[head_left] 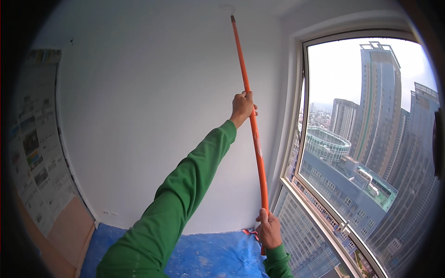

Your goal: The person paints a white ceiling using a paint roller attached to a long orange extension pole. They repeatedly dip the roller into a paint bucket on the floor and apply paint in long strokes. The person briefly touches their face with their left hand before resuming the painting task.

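Note:
A long orange extension pole (258, 153) rises steeply in front of the white wall (139, 125), tilted slightly left toward its top. My left hand (242, 107), arm stretched up in a green sleeve, is closed around its upper half. Lower down, my right hand (269, 229) grips the pole near its bottom end, thumb lying along the shaft. At the dark tip, a thin bent wire frame (228, 8), like that of a paint roller, shows faintly near the ceiling. The roller itself blends into the white surface and I cannot make it out.
To the right is a large framed window (301, 116) overlooking tall buildings. Blue plastic sheeting (204, 252) covers the floor along the wall, with a red strip (250, 233) on it. Newspaper sheets (39, 162) and brown paper (69, 227) cover the surface at left.

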### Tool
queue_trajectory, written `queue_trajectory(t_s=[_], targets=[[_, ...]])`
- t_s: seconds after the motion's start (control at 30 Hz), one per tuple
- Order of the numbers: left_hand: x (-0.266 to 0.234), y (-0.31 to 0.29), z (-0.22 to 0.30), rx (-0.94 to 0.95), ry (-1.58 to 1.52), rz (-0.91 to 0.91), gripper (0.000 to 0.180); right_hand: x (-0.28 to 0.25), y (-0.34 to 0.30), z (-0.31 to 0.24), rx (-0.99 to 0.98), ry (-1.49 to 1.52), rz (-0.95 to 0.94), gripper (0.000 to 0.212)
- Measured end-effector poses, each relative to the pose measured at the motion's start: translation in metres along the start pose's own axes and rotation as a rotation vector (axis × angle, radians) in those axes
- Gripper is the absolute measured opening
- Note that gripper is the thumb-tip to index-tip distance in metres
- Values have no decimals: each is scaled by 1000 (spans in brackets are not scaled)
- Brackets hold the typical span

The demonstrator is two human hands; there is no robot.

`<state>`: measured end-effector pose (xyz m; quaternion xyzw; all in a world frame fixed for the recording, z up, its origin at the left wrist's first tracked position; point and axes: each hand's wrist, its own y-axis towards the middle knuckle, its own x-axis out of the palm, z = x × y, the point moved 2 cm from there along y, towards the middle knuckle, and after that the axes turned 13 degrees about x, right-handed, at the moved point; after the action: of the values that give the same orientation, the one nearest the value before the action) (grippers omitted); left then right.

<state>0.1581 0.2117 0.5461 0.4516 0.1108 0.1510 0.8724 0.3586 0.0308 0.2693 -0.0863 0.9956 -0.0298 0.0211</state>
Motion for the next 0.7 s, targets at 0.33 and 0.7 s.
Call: queue_trajectory(t_s=[0.33,0.7], targets=[[39,-192,-102,-69,100,-135,46,-54,-71,217,83,-135,167,51],[71,-429,-134,-336,172,-217,32,-98,-172,460,389,-145,214,45]])
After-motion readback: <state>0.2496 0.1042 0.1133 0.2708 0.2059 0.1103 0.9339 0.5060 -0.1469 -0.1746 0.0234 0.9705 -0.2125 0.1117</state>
